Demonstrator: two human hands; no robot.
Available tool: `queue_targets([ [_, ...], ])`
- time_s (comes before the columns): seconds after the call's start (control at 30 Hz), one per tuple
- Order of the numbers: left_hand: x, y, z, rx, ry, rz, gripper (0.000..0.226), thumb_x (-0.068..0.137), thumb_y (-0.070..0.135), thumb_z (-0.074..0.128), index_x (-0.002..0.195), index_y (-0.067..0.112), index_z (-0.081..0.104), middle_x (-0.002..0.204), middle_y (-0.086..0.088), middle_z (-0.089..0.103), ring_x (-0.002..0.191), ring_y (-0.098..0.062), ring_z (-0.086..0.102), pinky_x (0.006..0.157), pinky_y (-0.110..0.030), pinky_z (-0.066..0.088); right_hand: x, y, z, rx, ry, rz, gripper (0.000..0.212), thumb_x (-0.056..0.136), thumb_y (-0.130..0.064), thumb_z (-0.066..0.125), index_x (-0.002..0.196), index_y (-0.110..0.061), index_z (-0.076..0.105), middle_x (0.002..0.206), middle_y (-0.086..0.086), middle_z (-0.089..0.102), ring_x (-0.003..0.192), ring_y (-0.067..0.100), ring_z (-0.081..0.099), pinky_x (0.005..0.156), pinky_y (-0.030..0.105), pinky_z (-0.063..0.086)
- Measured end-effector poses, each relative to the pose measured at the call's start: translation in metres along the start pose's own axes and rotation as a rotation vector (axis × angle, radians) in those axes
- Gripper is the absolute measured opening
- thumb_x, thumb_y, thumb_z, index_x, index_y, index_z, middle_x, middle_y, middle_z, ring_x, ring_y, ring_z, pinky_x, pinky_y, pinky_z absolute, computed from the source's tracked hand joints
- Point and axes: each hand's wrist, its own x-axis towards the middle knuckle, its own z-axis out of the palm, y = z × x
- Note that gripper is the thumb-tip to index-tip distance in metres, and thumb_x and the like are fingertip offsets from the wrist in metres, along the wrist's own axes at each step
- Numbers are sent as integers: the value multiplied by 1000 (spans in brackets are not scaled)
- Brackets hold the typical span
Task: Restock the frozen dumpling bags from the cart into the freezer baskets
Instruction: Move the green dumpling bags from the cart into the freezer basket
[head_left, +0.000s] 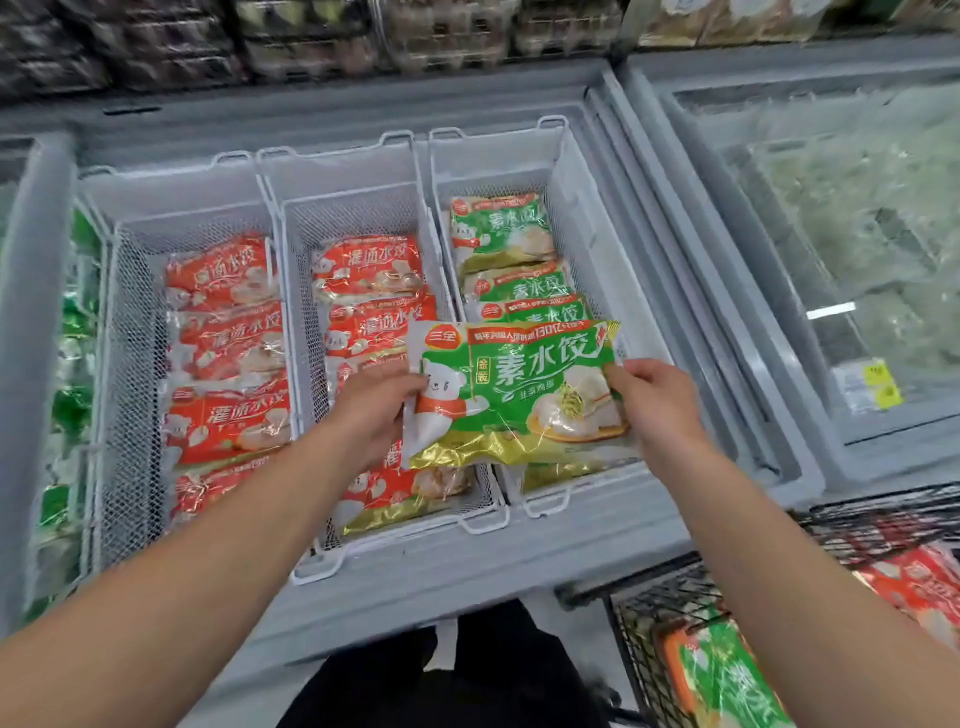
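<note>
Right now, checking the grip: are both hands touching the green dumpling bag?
Touching. Head view shows left hand pinching the green bag's left edge, right hand its right edge.

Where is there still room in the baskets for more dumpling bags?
The back end of each basket is bare: behind the red bags in the left basket, behind those in the middle basket, and a thinner strip behind the green bags in the right basket. The fronts are crowded.
</note>
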Motion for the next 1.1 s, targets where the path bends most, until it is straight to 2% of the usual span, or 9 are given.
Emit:
queue_targets([
  [0.2, 59, 44, 32, 62, -5, -35, 21, 96, -1, 57, 96, 16, 68, 99, -6, 76, 88, -19, 72, 87, -41, 56, 95, -38, 25, -172, -47, -47, 13, 91, -22, 63, 81, -14, 67, 68, -1, 61, 67, 16, 55, 58, 27, 39],
  [0.4, 163, 80, 69, 28, 59, -42, 47, 92, 1, 63, 138, 3, 52, 126, -11, 68, 108, -24, 70, 99, -43, 54, 215, -64, 61, -241, -80, -46, 22, 90, -21, 61, 69, -22, 59, 64, -4, 58, 70, 19, 56, 72, 33, 47],
  [0.5, 215, 95, 89, 12, 84, -62, 47, 84, 6, 71, 129, 6, 59, 126, -12, 67, 103, -23, 71, 90, -38, 58, 265, -72, 81, -263, -153, -43, 5, 92, -19, 62, 92, -23, 60, 78, -6, 61, 79, 17, 59, 72, 29, 48],
  [0.6, 253, 106, 108, 9, 138, -73, 48, 88, 2, 69, 133, 9, 56, 131, -10, 63, 102, -22, 70, 85, -35, 59, 301, -77, 97, -276, -215, -38, 38, 94, -20, 64, 130, -17, 54, 109, -1, 62, 77, 9, 55, 72, 21, 45],
  [0.7, 297, 109, 117, 11, 166, -79, 72, 77, 7, 77, 143, 11, 49, 143, -9, 54, 116, -26, 63, 101, -44, 52, 336, -72, 116, -255, -264, 16, 48, 94, -24, 64, 138, -16, 47, 114, 2, 64, 73, 6, 60, 60, 19, 40],
  [0.83, 358, 86, 114, 62, 144, -102, 69, 71, 8, 75, 138, 11, 56, 135, -10, 63, 117, -28, 64, 102, -49, 51, 369, -52, 134, -216, -308, 124, 52, 90, -26, 67, 137, -17, 47, 120, -2, 62, 100, 18, 66, 92, 39, 52],
  [0.9, 354, 85, 118, 110, 128, -117, 65, 72, 5, 71, 135, 13, 57, 133, -10, 65, 118, -28, 64, 102, -51, 51, 377, -39, 135, -229, -309, 171, 43, 88, -24, 67, 128, -17, 53, 118, -2, 62, 104, 18, 62, 95, 40, 50],
  [1.0, 336, 88, 127, 185, 86, -155, 47, 83, -2, 68, 125, 18, 61, 117, -5, 73, 101, -24, 72, 88, -47, 59, 380, -16, 135, -283, -265, 188, 23, 86, -12, 65, 107, -18, 57, 98, -3, 66, 87, 14, 65, 71, 31, 54],
  [1.1, 325, 89, 131, 211, 58, -194, 32, 93, -3, 60, 117, 17, 59, 105, -5, 74, 72, -10, 73, 53, -25, 58, 383, -8, 134, -375, -232, 112, 29, 85, -7, 63, 112, -14, 58, 100, -3, 66, 81, 9, 61, 61, 20, 47],
])
